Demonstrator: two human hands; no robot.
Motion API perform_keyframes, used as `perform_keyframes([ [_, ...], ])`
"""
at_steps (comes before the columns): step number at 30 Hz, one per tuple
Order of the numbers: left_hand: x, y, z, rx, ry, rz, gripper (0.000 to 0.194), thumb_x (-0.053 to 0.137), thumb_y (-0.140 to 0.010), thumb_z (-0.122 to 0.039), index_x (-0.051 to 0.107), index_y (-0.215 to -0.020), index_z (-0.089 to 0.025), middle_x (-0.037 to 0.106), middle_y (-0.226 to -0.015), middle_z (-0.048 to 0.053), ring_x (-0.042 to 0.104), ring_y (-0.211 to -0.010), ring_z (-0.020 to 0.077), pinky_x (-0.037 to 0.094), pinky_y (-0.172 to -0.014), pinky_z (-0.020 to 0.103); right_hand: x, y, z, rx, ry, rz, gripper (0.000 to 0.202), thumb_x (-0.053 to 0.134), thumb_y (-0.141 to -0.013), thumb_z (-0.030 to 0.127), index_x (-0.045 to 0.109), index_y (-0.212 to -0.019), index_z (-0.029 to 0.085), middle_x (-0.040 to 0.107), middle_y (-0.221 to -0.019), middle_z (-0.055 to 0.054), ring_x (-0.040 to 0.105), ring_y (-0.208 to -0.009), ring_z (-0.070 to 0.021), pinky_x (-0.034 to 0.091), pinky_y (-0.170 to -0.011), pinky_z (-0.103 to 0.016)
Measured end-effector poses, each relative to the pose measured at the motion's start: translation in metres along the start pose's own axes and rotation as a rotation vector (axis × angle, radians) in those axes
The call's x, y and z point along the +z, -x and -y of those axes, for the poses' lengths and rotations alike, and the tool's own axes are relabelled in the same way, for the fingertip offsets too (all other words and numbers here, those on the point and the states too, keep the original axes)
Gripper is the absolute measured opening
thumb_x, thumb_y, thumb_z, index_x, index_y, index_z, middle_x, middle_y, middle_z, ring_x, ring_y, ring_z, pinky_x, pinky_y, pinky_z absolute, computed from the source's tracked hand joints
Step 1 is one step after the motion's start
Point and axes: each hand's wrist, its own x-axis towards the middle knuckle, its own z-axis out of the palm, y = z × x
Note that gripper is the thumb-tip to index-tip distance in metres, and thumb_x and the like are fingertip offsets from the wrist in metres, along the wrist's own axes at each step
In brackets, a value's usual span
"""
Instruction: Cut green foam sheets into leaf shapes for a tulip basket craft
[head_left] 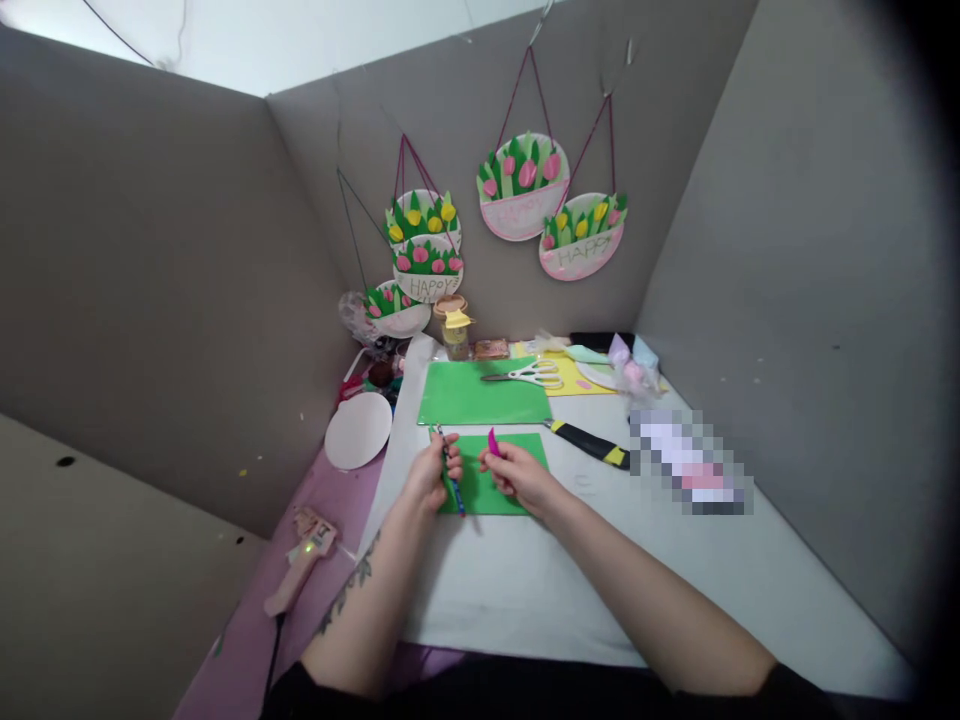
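My left hand [433, 472] is closed on a dark patterned pencil [457, 492], which slants down over a green sheet [487, 500] on the white table cover. Between the fingers of my right hand [517, 472] is a small magenta piece [493, 442], its tip pointing up. Both hands are above the green sheet, a short gap apart. Farther back, white-handled scissors [534, 374] lie on a larger green sheet [457, 395].
A black and yellow cutter [589, 443] lies right of the sheets. At the left are a white paper plate [358, 430] and a pink glue gun [300, 565] with its cord. Flower plates [517, 215] hang on the grey partition behind.
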Motion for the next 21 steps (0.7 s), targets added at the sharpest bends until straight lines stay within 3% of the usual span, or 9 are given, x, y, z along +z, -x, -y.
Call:
perform_keyframes([
  [4, 0.018, -0.017, 0.037, 0.013, 0.057, -0.052, 0.015, 0.04, -0.092, -0.01, 0.055, -0.097, -0.012, 0.053, -0.061, -0.001, 0.05, -0.046, 0.0058, 0.043, -0.044, 0.014, 0.009, -0.001, -0.011, -0.056, 0.068, -0.02, 0.033, 0.071, -0.07, 0.045, 0.054, -0.085, 0.021, 0.057, -0.065, 0.004, 0.036, -0.042, -0.0056, 0.025, -0.04, -0.02],
  [8, 0.027, -0.02, 0.048, 0.066, 0.073, 0.003, 0.021, 0.048, -0.088, -0.008, 0.058, -0.106, -0.012, 0.068, -0.084, 0.007, 0.065, -0.069, 0.0124, 0.055, -0.068, 0.024, 0.004, -0.011, -0.017, -0.195, 0.092, -0.093, 0.034, 0.075, -0.062, 0.035, 0.055, -0.085, 0.021, 0.063, -0.075, 0.002, 0.055, -0.063, -0.0128, 0.042, -0.06, -0.025],
  [11, 0.031, -0.013, 0.052, 0.06, 0.051, 0.048, 0.021, 0.048, -0.088, -0.011, 0.061, -0.105, -0.012, 0.07, -0.096, 0.011, 0.066, -0.078, 0.0136, 0.055, -0.076, 0.026, -0.001, -0.015, -0.017, -0.192, 0.192, -0.137, 0.031, 0.073, -0.062, 0.034, 0.059, -0.087, 0.02, 0.066, -0.082, -0.001, 0.057, -0.07, -0.0154, 0.043, -0.065, -0.027],
  [13, 0.032, -0.008, 0.054, 0.036, 0.023, 0.075, 0.02, 0.048, -0.089, -0.012, 0.063, -0.103, -0.01, 0.069, -0.103, 0.013, 0.067, -0.082, 0.0145, 0.054, -0.08, 0.026, -0.003, -0.014, -0.017, -0.134, 0.285, -0.13, 0.029, 0.07, -0.066, 0.035, 0.063, -0.088, 0.018, 0.064, -0.074, 0.0, 0.054, -0.064, -0.0147, 0.04, -0.06, -0.026],
  [17, 0.03, -0.006, 0.045, 0.036, -0.062, 0.116, 0.019, 0.051, -0.089, -0.017, 0.064, -0.101, -0.011, 0.067, -0.106, 0.014, 0.067, -0.086, 0.0174, 0.054, -0.077, 0.028, -0.002, -0.009, -0.012, -0.113, 0.245, -0.152, 0.026, 0.064, -0.07, 0.039, 0.062, -0.083, 0.017, 0.057, -0.064, 0.003, 0.049, -0.058, -0.0123, 0.036, -0.054, -0.024],
  [19, 0.026, -0.011, 0.035, 0.079, -0.085, 0.059, 0.018, 0.05, -0.091, -0.023, 0.062, -0.1, -0.013, 0.068, -0.097, 0.011, 0.066, -0.078, 0.0157, 0.054, -0.068, 0.027, -0.002, -0.009, -0.007, -0.126, 0.125, -0.27, 0.025, 0.06, -0.072, 0.042, 0.056, -0.077, 0.018, 0.055, -0.063, 0.003, 0.047, -0.055, -0.0111, 0.035, -0.051, -0.023],
  [21, 0.024, -0.017, 0.026, 0.13, -0.088, -0.056, 0.019, 0.048, -0.093, -0.029, 0.059, -0.094, -0.015, 0.063, -0.075, 0.004, 0.059, -0.057, 0.0102, 0.049, -0.055, 0.022, -0.003, -0.008, -0.001, -0.127, -0.008, -0.358, 0.027, 0.056, -0.073, 0.046, 0.048, -0.075, 0.021, 0.053, -0.062, 0.004, 0.045, -0.051, -0.0103, 0.034, -0.048, -0.022],
])
